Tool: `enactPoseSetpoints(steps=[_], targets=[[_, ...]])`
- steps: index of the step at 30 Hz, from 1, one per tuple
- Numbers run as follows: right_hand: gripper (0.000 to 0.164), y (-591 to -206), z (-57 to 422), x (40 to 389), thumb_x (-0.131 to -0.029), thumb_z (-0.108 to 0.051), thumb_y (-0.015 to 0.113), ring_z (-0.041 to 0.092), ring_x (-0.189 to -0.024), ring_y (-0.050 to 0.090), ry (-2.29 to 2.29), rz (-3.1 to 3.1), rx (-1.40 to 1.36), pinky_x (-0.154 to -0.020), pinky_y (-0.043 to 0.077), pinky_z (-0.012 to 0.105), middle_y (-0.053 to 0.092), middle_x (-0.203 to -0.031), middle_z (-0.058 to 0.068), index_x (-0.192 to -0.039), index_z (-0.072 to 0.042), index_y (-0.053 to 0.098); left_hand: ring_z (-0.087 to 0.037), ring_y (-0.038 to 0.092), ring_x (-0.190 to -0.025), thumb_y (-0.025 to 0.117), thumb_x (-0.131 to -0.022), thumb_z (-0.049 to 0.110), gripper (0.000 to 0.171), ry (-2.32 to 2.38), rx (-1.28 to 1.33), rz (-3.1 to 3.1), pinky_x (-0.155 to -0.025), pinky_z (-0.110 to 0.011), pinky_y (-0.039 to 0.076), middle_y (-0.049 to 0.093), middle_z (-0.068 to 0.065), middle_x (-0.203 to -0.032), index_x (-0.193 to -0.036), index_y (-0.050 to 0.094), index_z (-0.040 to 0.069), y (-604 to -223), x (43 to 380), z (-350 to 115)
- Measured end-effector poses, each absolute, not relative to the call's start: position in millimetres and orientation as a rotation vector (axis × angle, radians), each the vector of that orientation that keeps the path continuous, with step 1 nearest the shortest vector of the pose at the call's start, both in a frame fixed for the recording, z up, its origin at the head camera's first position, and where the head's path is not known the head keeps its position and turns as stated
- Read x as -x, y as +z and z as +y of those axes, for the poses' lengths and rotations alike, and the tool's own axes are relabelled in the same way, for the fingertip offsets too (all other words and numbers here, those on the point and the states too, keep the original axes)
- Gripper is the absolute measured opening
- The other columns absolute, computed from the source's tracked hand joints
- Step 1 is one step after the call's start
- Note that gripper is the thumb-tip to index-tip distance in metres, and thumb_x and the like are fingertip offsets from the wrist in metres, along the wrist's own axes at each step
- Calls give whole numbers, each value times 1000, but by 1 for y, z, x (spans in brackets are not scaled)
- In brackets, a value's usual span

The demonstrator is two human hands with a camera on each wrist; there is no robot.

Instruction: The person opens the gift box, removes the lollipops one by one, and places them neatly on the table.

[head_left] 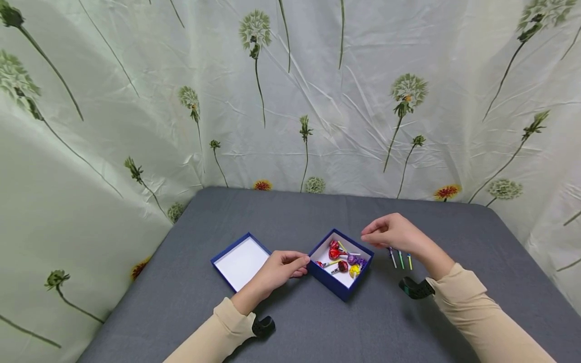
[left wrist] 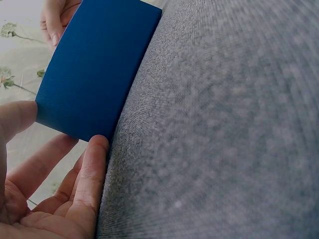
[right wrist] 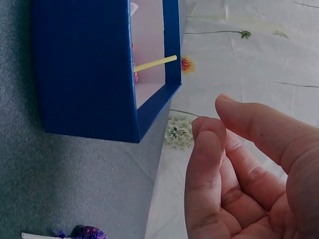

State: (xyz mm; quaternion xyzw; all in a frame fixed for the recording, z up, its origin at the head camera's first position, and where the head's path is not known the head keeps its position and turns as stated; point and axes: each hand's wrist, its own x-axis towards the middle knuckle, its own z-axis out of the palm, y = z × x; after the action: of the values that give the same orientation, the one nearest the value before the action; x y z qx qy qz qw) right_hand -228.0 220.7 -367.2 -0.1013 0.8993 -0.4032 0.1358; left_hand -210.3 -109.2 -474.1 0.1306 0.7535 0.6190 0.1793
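An open blue box [head_left: 333, 285] with a white inside stands on the grey table, holding several wrapped lollipops [head_left: 336, 250] in red, purple and yellow. My left hand [head_left: 286, 264] holds the box's left corner, its thumb and fingertips touching the blue wall [left wrist: 99, 64]. Above and right of the box hovers my right hand [head_left: 395, 233], fingers loosely bent and nothing between thumb and fingertips. A yellow stick [right wrist: 157, 63] pokes over the box rim in the right wrist view. Beneath the right hand lie three more lollipops [head_left: 401, 259], their heads partly hidden by it.
The box lid [head_left: 242, 262], white inside with a blue rim, lies inside-up left of the box, partly behind the left hand. A flower-print curtain [head_left: 290, 101] hangs along the table's back edge and sides. Each wrist wears a black band [head_left: 415, 288].
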Motion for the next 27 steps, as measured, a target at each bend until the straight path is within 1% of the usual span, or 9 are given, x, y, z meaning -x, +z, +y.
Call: enactPoseSetpoints(steps=[6,10,13,15,21,27], targets=[[25,-367,214,231,-99,-24,78,14,-76,63,-1171,2586,290,-69,56,31,77,-84,6,-111,-2,80,-12,76,-101,68,-107,30,37,1750,-369,2128,-94,-30,65,78,-10,-119,-127,75,-1,-474,211,-110],[25,-369,209,232,-99,-24,78,13,-79,67,-1164,2591,306,-74,61,31,79,-87,5,-111,-1,80,-11,76,-101,68,-107,30,37,1751,-368,2124,-94,-30,65,78,-10,-120,-128,75,0,-474,211,-111],[25,-370,206,233,-100,-23,78,12,-80,68,-1161,2589,304,-78,64,35,79,-88,5,-111,-1,81,-11,76,-101,68,-107,31,37,1747,-368,2122,-94,-30,65,78,-10,-120,-128,75,0,-474,211,-111],[25,-370,204,233,-99,-23,78,12,-80,67,-1161,2586,291,-79,64,36,79,-89,5,-111,-1,81,-11,76,-101,68,-107,31,38,1743,-367,2124,-94,-30,65,78,-10,-120,-128,75,1,-474,211,-111],[24,-371,195,236,-98,-23,80,12,-78,65,-1157,2583,292,-76,63,31,77,-85,6,-109,-1,82,-12,76,-102,68,-107,31,37,1732,-373,2129,-95,-30,65,78,-11,-121,-128,75,1,-474,211,-111],[22,-373,189,237,-99,-22,79,11,-76,67,-1138,2590,311,-75,63,33,79,-85,9,-107,-1,82,-12,76,-101,69,-107,32,37,1730,-370,2130,-95,-30,65,78,-10,-121,-128,76,2,-474,211,-111]])
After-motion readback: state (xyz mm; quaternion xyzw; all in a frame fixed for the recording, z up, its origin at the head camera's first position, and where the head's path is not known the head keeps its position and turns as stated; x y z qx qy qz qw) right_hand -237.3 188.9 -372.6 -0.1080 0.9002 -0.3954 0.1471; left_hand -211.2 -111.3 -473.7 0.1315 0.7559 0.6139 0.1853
